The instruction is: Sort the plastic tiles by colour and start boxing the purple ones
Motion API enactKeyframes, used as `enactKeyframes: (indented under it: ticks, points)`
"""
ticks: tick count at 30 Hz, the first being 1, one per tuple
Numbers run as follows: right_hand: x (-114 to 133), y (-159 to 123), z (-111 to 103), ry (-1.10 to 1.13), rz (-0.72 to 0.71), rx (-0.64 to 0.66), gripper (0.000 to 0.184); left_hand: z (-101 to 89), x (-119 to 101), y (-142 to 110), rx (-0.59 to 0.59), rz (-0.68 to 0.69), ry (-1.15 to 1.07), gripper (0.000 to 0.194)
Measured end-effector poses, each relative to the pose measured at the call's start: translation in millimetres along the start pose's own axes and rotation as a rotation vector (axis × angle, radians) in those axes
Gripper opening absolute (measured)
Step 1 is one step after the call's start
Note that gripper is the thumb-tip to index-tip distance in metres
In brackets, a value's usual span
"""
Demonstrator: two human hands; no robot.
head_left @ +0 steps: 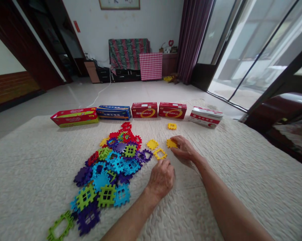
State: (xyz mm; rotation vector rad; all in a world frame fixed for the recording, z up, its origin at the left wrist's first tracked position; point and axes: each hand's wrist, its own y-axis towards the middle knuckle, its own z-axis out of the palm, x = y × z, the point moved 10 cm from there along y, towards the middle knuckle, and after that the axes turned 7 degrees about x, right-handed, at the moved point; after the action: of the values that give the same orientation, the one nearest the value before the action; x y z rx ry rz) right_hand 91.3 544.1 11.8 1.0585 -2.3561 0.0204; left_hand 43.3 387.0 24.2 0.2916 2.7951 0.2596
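Note:
My right hand (183,149) is closed on the edge of a solid yellow building tile (170,143), thumb and fingers at its right side. My left hand (161,177) rests on the cover with fingers curled under; its fingertips are hidden, and whether it holds anything is unclear. Just beyond its knuckles lies a yellow open-frame tile (160,154). Another solid yellow tile (152,144) lies to the left, and a yellow window tile (172,126) sits farther off. Left of both hands spreads a heap of interlocking tiles, including a blue one (101,181), a green one (107,195) and a purple one (88,219).
Across the far side of the quilted cover (241,174) stands a row of boxes: a long red and green box (75,117), a blue box (113,113), two red boxes (144,110) and a white box (205,117). Floor and a cloth-draped cabinet lie beyond.

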Motion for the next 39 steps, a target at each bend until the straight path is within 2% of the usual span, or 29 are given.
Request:
enactKeyframes:
  ticks: [4, 8, 13, 18, 23, 30, 34, 36, 39]
  points:
    - [-20, 21, -24, 0.074, -0.002, -0.108, 0.047, -0.2, 13, 5, -0.088, 0.014, -0.036, 0.016]
    - [-39, 57, -40, 0.042, -0.031, -0.22, 0.043, -3.3, 20, 5, -0.141, 0.019, -0.13, 0.018]
    - [-63, 91, -30, 0.008, 0.006, -0.226, 0.042, 0.6, 25, 6, -0.126, -0.01, -0.225, 0.016]
    - [-74, 94, -19, -0.017, 0.033, -0.189, 0.049, 5.1, 27, 6, -0.103, -0.021, -0.241, 0.015]
    - [-74, 94, -14, -0.091, 0.042, -0.13, 0.059, 4.1, 28, 6, -0.122, -0.023, -0.267, 0.016]
    - [-70, 99, -9, -0.203, 0.04, -0.07, 0.05, -2.9, 30, 4, -0.187, -0.028, -0.323, 0.02]
    - [-67, 98, -11, -0.178, 0.002, -0.091, 0.053, -7.0, 33, 3, -0.224, -0.066, -0.296, 0.023]
    - [-58, 97, -17, -0.164, -0.037, -0.126, 0.059, -9.0, 34, 3, -0.245, -0.076, -0.295, 0.023]
    - [-24, 97, -23, -0.133, -0.131, -0.127, 0.062, -13.4, 38, 1, -0.301, -0.092, -0.315, 0.022]
